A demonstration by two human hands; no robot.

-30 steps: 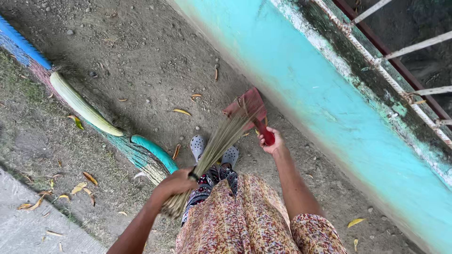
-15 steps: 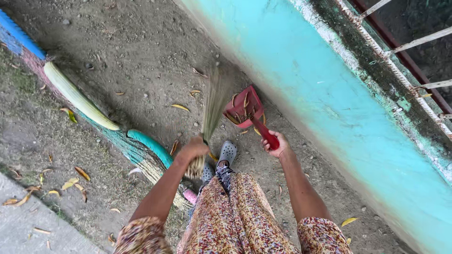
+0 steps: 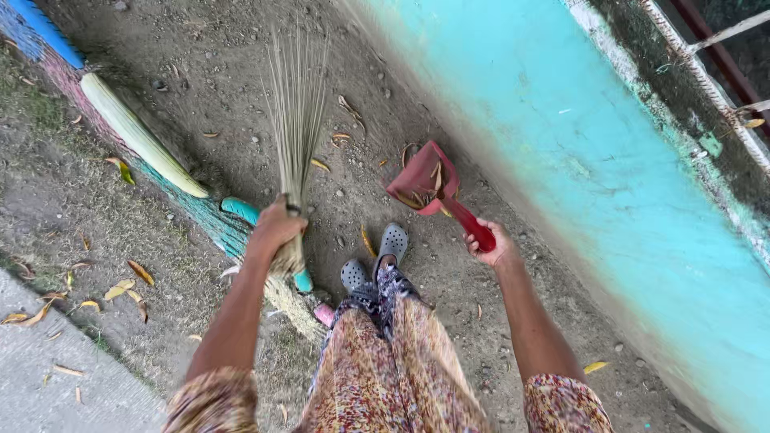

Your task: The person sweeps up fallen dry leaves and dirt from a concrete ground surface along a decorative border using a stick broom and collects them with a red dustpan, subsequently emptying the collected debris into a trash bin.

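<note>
My left hand (image 3: 277, 227) grips the bound end of a stick broom (image 3: 295, 120), whose thin bristles fan out away from me over the dirt ground. A red dustpan (image 3: 423, 183) with a few dry leaves in it is held just above the ground by my right hand (image 3: 492, 244), which is wrapped around its red handle. Grey clogs (image 3: 375, 256) on my feet stand between the two hands. Dry yellow leaves (image 3: 343, 138) lie on the dirt in front of the dustpan.
A turquoise wall (image 3: 609, 184) with a metal railing on top runs along the right. On the left a painted low curb (image 3: 152, 152) in blue, cream and teal borders the dirt, with scattered leaves (image 3: 128, 285) and a concrete slab (image 3: 56, 377) beyond.
The broom has swung from beside the dustpan out to the left and forward, bristles now pointing away. The dustpan has stayed in my right hand, shifted slightly lower and nearer my feet.
</note>
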